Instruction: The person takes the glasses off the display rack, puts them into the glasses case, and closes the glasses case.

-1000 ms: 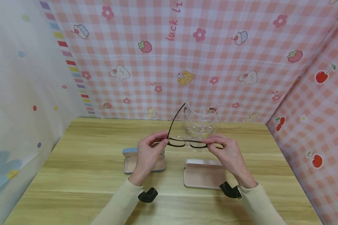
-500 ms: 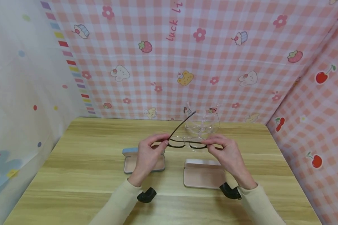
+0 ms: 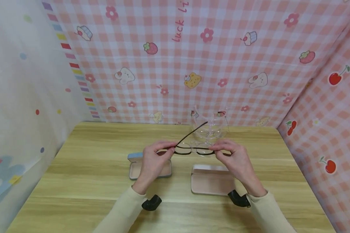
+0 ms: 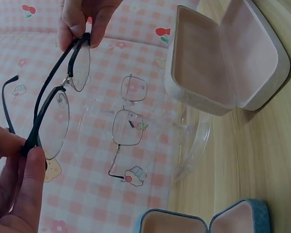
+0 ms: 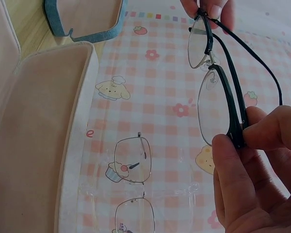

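Black half-rim eyeglasses [image 3: 182, 153] are held above the table between both hands. My left hand [image 3: 154, 160] pinches their left hinge corner with thumb and fingers. With its fingers, my right hand [image 3: 235, 158] pinches the right corner, where one temple arm lies folded across behind the lenses. The other temple arm [image 3: 192, 132] slants inward, partly folded, from the left hinge. In the left wrist view, the rim [image 4: 45, 108] and both pinching hands show closely. The right wrist view shows the folded arm [image 5: 233, 73] running alongside the frame.
Behind the hands, thin metal-framed glasses [image 4: 128, 127] sit on a clear stand [image 4: 200, 145]. An open blue case [image 3: 135, 156] lies left, partly behind the left hand. An open pale case [image 3: 211, 184] with a pink lining lies right. Patterned cloth [image 3: 175, 64] hangs behind the table.
The left temple arm of the black eyeglasses has swung inward, its tip moving right and down. Both hands keep their hold and have barely moved.
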The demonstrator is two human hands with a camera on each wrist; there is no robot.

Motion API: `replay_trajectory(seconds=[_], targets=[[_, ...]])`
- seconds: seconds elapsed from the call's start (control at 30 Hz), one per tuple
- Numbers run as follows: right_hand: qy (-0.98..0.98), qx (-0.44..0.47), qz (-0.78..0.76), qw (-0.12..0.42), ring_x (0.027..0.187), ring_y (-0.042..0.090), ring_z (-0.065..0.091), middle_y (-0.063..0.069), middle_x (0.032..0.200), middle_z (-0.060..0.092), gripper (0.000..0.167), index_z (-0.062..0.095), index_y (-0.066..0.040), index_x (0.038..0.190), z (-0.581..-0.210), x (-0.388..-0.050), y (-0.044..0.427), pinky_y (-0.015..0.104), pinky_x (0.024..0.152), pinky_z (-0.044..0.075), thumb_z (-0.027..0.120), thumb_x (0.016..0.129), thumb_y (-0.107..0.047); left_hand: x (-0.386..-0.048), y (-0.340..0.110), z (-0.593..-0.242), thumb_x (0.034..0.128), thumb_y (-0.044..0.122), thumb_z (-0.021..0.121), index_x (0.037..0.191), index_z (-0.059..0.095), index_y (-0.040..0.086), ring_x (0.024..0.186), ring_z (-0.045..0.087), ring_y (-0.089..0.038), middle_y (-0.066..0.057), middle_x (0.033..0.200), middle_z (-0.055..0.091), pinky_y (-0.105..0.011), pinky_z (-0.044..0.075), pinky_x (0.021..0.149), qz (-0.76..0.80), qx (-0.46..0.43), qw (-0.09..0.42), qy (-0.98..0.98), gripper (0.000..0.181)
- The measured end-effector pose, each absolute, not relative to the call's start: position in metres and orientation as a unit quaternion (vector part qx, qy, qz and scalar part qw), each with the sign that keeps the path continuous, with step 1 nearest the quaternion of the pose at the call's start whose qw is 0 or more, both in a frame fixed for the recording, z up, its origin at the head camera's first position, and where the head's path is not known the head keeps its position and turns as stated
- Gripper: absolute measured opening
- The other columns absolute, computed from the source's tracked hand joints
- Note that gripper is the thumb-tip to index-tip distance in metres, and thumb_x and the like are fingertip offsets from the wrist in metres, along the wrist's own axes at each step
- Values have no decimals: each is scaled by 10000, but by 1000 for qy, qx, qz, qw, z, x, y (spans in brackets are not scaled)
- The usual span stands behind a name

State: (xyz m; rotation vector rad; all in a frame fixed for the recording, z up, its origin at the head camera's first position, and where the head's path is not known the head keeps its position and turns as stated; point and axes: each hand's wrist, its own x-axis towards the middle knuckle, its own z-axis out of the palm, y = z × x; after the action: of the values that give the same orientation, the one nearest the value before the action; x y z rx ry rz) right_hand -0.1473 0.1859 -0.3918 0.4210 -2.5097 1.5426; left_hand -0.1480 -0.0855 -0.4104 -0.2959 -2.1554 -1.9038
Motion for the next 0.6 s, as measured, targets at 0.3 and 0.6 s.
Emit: replay_trajectory(seconds=[0.3, 0.6], targets=[[-843, 140, 513, 81, 1059, 146, 647, 96, 1138, 716, 260, 819, -52, 1046, -392, -148, 186, 210, 844, 581, 641, 909, 78, -148, -86, -412, 885, -17, 744, 981, 841, 117, 908, 724, -164, -24, 1004, 765, -269, 621, 754, -621, -109, 137, -764, 191], [-840, 138, 520, 77, 1049, 134, 635, 91, 1141, 711, 253, 816, -47, 1049, -393, -148, 184, 213, 842, 583, 649, 908, 80, -148, -85, -414, 866, -35, 726, 931, 843, 123, 871, 710, -143, 19, 947, 755, -256, 616, 743, -578, -126, 145, -793, 207]])
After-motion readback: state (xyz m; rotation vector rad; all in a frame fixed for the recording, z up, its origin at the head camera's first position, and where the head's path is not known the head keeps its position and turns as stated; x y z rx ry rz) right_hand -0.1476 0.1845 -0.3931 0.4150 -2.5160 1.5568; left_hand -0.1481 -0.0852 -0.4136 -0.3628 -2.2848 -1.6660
